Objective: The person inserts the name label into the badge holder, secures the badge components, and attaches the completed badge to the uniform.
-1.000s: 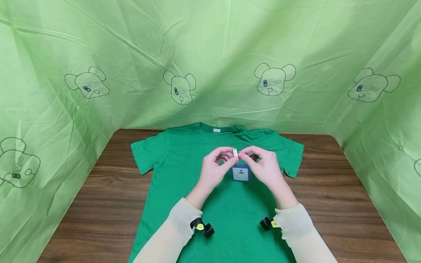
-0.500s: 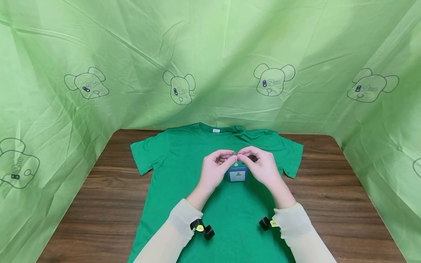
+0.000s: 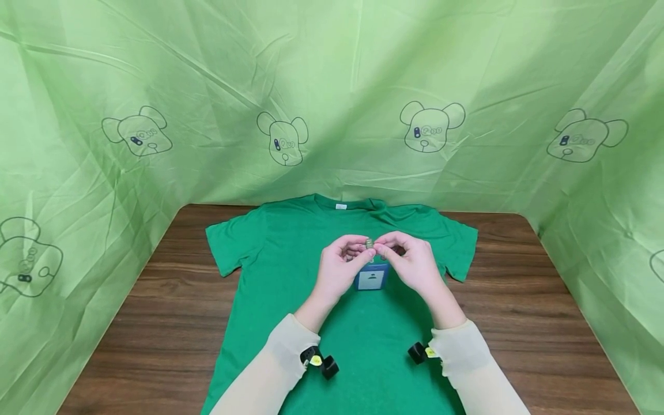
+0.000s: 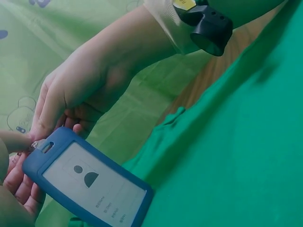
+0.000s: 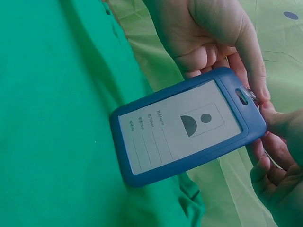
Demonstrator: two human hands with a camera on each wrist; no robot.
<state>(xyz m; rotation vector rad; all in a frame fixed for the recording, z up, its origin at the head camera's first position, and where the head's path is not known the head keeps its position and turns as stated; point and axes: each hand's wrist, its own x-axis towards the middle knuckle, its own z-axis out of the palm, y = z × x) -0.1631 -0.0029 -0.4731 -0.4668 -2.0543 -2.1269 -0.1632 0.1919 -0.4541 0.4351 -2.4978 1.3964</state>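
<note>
A blue badge holder (image 3: pixel 371 279) with a white name card (image 5: pixel 163 127) hangs below both hands, over the green T-shirt (image 3: pixel 290 271). A small metal clip (image 3: pixel 369 244) sits at its top. From the left, my left hand (image 3: pixel 337 268) pinches the clip between thumb and fingertips. My right hand (image 3: pixel 412 262) pinches it from the other side, so the two sets of fingertips nearly meet. Seen in the left wrist view, the holder's slot (image 4: pixel 48 147) lies right at the fingertips. Fingers cover much of the clip in both wrist views.
The T-shirt lies spread flat, its collar (image 3: pixel 341 206) toward the back, on a dark wood table (image 3: pixel 524 300). Green cloth walls (image 3: pixel 342 86) with printed bear heads enclose the table at the back and sides. Each sleeve cuff carries a small black camera (image 3: pixel 329 366).
The badge holder has swung a little left and toward the person. The clip has turned between the fingertips, its pale face no longer showing. Both hands keep nearly the same place.
</note>
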